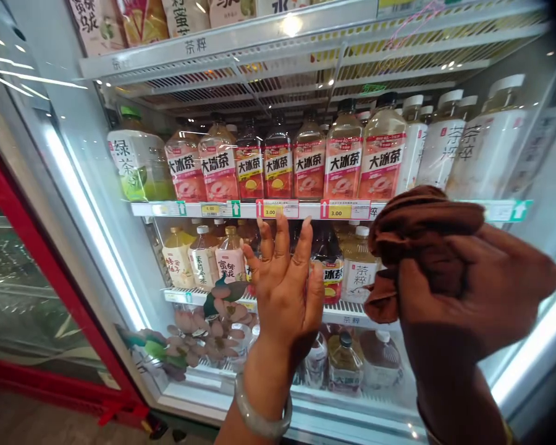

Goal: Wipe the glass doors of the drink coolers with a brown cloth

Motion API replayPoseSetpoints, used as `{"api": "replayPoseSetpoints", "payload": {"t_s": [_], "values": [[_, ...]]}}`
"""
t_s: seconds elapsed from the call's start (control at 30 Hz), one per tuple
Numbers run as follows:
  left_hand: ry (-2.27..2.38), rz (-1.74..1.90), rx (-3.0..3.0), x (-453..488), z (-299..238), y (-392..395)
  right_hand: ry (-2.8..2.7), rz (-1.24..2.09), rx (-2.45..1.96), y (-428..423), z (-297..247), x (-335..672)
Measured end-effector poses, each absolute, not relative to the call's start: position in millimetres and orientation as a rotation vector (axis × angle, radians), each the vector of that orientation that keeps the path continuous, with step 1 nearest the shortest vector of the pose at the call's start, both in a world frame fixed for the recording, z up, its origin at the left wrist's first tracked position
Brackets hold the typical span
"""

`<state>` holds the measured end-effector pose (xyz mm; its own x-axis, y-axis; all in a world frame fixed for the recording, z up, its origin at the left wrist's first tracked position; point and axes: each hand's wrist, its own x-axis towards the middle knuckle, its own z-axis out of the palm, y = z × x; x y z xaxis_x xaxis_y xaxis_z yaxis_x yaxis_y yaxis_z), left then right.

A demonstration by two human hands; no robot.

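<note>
My right hand [486, 290] is closed around a bunched brown cloth [421, 216], held up at the right in front of the drinks cooler. Fingers spread and pointing up, my left hand [285, 284] holds nothing; it wears a pale bangle [262, 414] at the wrist. Its fingertips overlap the price strip [301, 210] of the middle shelf. Between my hands and the bottles lies a glass door, shown by reflections and a flower decal [213, 321]. Whether the left fingertips or the cloth touch the glass, I cannot tell.
Behind the glass, tea bottles with red and pink labels [343, 161] line the middle shelf. White-labelled bottles [204, 259] fill the shelf below. A red door frame [50, 272] runs along the left, and a lit strip [92, 228] stands beside it.
</note>
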<state>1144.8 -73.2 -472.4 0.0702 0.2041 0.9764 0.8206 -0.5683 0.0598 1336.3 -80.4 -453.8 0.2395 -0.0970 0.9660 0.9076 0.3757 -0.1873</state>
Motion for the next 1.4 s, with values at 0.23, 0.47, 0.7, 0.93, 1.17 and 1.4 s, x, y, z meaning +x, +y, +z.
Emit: {"api": "replayPoseSetpoints", "payload": {"t_s": [0.23, 0.47, 0.7, 0.93, 1.17, 1.4], "values": [[-0.988, -1.513, -1.870, 1152.5, -476.1, -69.5, -1.320, -0.953, -0.781, -82.3, -468.7, 1292.2], [-1.024, -1.575, -1.820, 1166.3, -473.6, -71.2, -1.132, -0.931, -0.878, -83.1, -463.9, 1322.4], [-1.039, -1.622, -1.836, 1171.7, -476.6, -68.5, -1.319, -0.962, -0.752, -83.5, -471.5, 1307.2], [-1.017, -1.608, -1.841, 1180.9, -477.4, -72.0, -0.982, -0.899, -0.874, -83.8, -460.6, 1359.9], [-0.991, -1.613, -1.898, 1192.1, -481.1, -74.0, -1.259, -0.959, -0.787, -85.1, -465.6, 1313.9], [-1.009, -1.590, -1.866, 1193.4, -480.3, -73.6, -1.021, -1.020, -0.831, -79.3, -458.6, 1376.2]]}}
